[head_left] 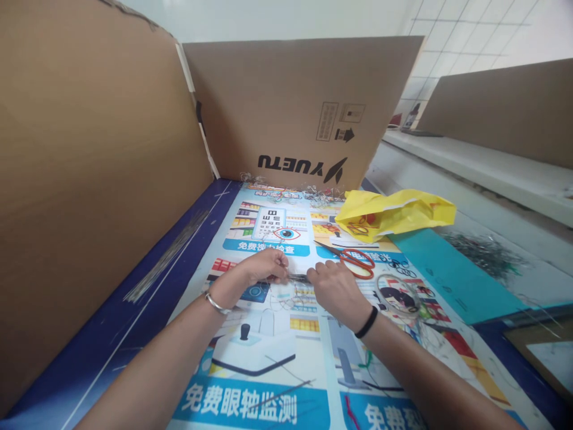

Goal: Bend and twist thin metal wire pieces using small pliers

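1. Both forearms reach forward; the left hand [267, 267] and right hand [335, 291] face each other, fingers curled, each pinching the wires [298, 278].
2. One pair of scissors [344, 256] and one yellow bag [405, 212] lie beyond the right hand; the wires are too fine to count.
3. The wires look thin, greyish and bunched, spanning the gap between the hands over the poster [308, 352].

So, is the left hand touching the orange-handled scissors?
Apart. The head view shows printed poster between the left hand and the orange-handled scissors.
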`<state>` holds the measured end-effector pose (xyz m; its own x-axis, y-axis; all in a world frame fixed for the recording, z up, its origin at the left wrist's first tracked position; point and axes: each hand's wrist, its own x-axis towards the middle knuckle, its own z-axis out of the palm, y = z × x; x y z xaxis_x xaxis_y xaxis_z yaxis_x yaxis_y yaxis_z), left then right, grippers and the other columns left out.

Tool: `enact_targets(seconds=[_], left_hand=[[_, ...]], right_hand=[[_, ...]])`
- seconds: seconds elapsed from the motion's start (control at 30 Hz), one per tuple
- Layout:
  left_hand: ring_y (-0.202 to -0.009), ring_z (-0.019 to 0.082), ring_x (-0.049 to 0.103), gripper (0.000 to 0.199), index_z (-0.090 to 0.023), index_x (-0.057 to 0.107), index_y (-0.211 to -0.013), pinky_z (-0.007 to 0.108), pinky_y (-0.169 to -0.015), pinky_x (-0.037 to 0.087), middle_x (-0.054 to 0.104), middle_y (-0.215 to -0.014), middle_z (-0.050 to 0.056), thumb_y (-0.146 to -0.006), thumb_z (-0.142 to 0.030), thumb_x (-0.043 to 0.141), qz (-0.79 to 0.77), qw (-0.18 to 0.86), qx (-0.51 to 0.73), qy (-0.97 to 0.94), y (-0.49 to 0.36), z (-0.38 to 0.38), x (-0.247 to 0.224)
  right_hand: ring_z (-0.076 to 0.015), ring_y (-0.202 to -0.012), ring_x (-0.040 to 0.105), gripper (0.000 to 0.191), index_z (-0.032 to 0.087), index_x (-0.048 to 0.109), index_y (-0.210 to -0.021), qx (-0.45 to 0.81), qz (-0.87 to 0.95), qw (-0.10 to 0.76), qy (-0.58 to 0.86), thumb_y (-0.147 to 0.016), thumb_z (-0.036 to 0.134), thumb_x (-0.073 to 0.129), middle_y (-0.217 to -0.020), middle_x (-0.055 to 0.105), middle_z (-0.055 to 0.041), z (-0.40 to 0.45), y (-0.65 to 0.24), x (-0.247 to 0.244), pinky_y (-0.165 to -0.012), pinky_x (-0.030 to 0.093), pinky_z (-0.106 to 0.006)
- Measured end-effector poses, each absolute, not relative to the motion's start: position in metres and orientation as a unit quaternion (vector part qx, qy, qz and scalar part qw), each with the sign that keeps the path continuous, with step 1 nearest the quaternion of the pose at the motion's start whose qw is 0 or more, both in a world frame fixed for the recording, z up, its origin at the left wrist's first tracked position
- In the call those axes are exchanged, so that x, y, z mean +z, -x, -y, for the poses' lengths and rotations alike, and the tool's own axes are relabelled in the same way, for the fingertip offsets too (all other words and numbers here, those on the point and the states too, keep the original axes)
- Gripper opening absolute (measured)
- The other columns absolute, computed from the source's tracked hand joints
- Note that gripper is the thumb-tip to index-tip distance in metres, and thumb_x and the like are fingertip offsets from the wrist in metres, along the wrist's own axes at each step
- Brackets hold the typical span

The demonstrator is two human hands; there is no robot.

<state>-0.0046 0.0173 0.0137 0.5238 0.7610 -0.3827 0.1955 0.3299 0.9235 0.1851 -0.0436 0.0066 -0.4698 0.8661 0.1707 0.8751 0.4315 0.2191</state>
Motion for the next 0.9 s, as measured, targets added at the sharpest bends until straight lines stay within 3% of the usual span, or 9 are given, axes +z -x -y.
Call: enact_targets(seconds=[0.9], left_hand=[[-0.04, 0.006, 0.048, 0.026, -0.016, 0.046, -0.068, 0.017, -0.041, 0.034, 0.055, -0.049, -0.005, -0.049, -0.008, 0.062, -0.438, 0.684, 0.206, -0.545, 0.0051, -0.0183, 0.0123]], right_hand=[[-0.0175, -0.069, 0.049, 0.016, 0.017, 0.059, -0.078, -0.111, 0.84, 0.019, 0.53, -0.078, 0.009, 0.045, -0.072, 0.059, -0.0064, 0.0396, -0.1872, 0.0032, -0.058, 0.021, -0.029]])
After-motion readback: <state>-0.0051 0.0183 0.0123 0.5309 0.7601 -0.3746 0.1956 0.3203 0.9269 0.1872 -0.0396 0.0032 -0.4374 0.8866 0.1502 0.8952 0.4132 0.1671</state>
